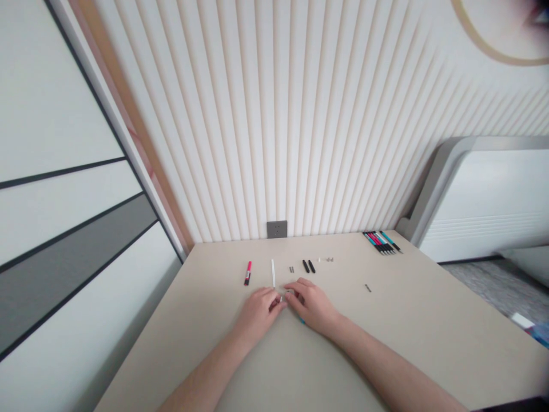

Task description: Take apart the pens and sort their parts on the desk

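My left hand (pixel 259 307) is closed, its thumb and fingers pinched around a tiny pale piece that I cannot identify. Just across from it, my right hand (pixel 313 303) curls its fingers together over a small greyish part, mostly hidden by the fingertips. A bit of a blue object (pixel 302 320) shows beneath the right hand. Beyond the hands lie a thin white tube (pixel 273 273), a pink and black pen barrel (pixel 247 273), some small grey metal pieces (pixel 291 269) and two black pen grips (pixel 309 266).
Small whitish parts (pixel 329 260) lie right of the grips, and a short dark piece (pixel 368 288) farther right. Several pens (pixel 380 243) line up at the table's back right corner. The beige table (pixel 206 320) meets a ribbed wall with a socket (pixel 277 229).
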`<state>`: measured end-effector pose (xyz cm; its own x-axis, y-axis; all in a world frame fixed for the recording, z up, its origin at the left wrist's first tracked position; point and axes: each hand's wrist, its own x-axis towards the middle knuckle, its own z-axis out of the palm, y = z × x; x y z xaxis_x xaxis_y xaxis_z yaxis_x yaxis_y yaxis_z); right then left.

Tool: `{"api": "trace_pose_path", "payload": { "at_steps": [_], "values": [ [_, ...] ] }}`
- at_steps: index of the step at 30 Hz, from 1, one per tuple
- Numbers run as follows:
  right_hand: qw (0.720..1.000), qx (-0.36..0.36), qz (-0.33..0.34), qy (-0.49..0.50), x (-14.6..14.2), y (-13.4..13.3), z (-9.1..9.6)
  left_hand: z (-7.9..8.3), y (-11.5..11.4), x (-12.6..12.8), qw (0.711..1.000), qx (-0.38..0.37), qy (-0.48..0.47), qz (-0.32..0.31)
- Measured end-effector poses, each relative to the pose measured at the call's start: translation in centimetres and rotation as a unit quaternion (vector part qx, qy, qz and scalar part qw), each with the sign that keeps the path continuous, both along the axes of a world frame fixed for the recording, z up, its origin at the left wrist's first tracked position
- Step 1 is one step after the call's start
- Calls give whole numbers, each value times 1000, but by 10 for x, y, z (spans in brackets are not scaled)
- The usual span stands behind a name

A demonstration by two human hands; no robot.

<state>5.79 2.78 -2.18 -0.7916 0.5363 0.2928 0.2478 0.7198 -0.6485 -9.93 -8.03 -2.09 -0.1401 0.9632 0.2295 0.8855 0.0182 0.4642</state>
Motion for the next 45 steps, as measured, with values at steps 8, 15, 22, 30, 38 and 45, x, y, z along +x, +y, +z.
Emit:
{"api": "trace_pose_path", "payload": {
  "at_steps": [8,15,22,30,38,45],
  "values": [
    [994,-5,72,78,-2,-8,8,-2,0,2,999,34,12,-5],
    [994,-25,51,91,-3,0,7,3,0,4,999,49,-14,-5],
    [977,-2,-212,4,27,81,-5,6,-3,5,999,44,-5,-21],
    [959,25,-264,-98,29,108,-25,7,-4,5,998,46,4,-34],
    [958,46,-258,-121,26,105,-28,7,-4,6,998,48,0,-33],
    [953,53,-264,-141,21,104,-27,6,-3,5,998,44,4,-35]
  ]
}}
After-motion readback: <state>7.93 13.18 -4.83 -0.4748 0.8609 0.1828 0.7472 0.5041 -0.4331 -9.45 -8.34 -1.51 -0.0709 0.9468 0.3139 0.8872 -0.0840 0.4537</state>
